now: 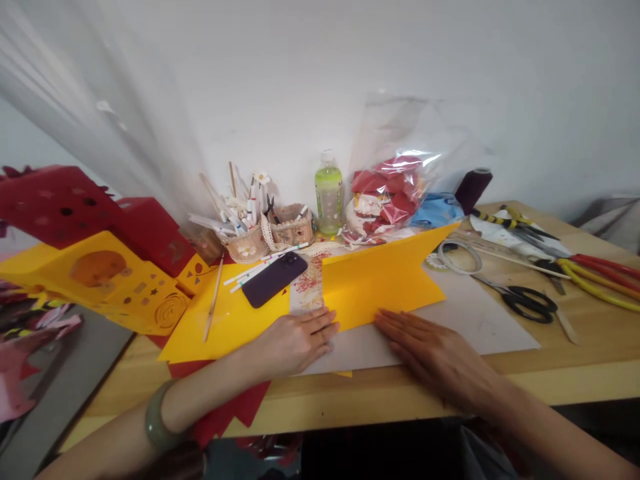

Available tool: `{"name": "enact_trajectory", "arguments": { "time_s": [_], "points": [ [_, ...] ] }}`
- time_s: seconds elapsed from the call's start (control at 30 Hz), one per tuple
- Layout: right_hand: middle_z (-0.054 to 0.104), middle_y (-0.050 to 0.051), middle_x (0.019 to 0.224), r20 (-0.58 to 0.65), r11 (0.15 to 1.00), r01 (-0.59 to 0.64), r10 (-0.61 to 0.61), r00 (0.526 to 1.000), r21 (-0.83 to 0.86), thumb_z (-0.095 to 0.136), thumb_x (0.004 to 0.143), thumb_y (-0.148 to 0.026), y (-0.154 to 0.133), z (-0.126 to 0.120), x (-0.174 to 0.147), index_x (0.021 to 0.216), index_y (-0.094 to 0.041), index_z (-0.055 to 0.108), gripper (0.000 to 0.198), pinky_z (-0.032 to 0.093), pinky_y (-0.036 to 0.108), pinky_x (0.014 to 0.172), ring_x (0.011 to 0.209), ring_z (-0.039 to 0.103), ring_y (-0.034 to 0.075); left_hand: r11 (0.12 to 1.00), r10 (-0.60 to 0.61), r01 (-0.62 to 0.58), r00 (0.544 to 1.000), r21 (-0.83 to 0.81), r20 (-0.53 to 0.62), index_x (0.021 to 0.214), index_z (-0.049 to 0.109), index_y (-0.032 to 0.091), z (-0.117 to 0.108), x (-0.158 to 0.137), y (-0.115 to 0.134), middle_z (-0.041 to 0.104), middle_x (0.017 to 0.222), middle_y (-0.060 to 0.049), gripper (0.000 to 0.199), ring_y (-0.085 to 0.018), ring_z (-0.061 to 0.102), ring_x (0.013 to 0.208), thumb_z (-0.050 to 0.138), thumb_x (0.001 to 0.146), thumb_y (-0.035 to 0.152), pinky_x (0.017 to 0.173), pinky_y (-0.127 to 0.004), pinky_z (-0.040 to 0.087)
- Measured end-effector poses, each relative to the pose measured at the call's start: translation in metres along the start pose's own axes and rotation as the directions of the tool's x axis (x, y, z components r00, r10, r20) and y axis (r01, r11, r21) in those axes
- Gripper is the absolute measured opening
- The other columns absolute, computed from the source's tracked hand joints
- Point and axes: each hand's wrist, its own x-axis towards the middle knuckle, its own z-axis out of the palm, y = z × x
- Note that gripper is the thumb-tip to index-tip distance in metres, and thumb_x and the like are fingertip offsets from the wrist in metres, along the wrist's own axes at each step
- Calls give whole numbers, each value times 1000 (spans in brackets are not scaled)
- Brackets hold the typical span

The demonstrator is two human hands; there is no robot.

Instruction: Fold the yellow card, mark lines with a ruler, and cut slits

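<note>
A folded sheet of yellow paper (380,283) lies on a pale grey board, its upper layer raised away from the lower one. My left hand (303,341) rests flat at the sheet's lower left corner, fingers stretched toward it. On the near edge of the same sheet, the fingertips of my right hand (425,347) press down, fingers extended and close together. Neither hand is wrapped around anything. Left of the sheet, a dark phone (275,279) sits on another yellow sheet (195,343) beside several white pens.
Yellow box (120,280) and red box (65,207) stand at left. Behind are a basket of pens (245,243), a green-capped bottle (329,193) and a clear bag with red pieces (385,193). Scissors (530,303), a tape roll (460,257) and pliers (530,227) lie at right.
</note>
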Motion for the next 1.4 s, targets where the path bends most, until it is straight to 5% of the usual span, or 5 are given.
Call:
{"name": "enact_trajectory", "arguments": {
  "time_s": [0.3,0.57,0.8,0.97,1.4],
  "points": [
    [61,13,119,-73,966,-185,175,982,-178,38,91,-31,56,-13,-43,116,-12,60,39,47,48,93,108,59,26,1000,29,-29,999,-1,-39,114,59,8,-1,-1,-2,61,120,-10,36,-19,53,116,34,96,27,99,-32,44],
    [68,18,102,-93,931,-48,15,996,-361,36,92,-24,43,-25,-22,99,-9,68,36,48,57,85,95,64,33,996,75,-68,984,48,-163,101,64,12,1,3,0,68,107,-8,27,-19,62,103,40,94,23,92,-31,49],
    [56,10,127,58,988,149,-151,987,34,41,92,-23,1,-4,36,117,-12,60,32,41,42,101,119,49,23,978,204,-189,956,91,-213,100,61,12,-9,15,-7,71,92,-7,22,-15,66,85,41,92,11,72,-25,55],
    [58,10,125,68,984,128,-137,988,126,41,93,-27,6,3,41,122,-13,56,36,39,46,101,117,51,23,999,-43,42,857,-14,-513,95,63,13,-15,18,-22,67,82,-7,14,-16,64,78,60,82,15,66,-27,54],
    [60,9,123,60,932,303,-320,945,199,39,93,-20,25,7,58,121,-8,55,35,43,39,99,118,50,23,724,-488,307,861,-618,-144,104,65,12,16,34,-41,68,87,-8,24,-15,62,74,55,83,9,66,-27,51]
  ]
}}
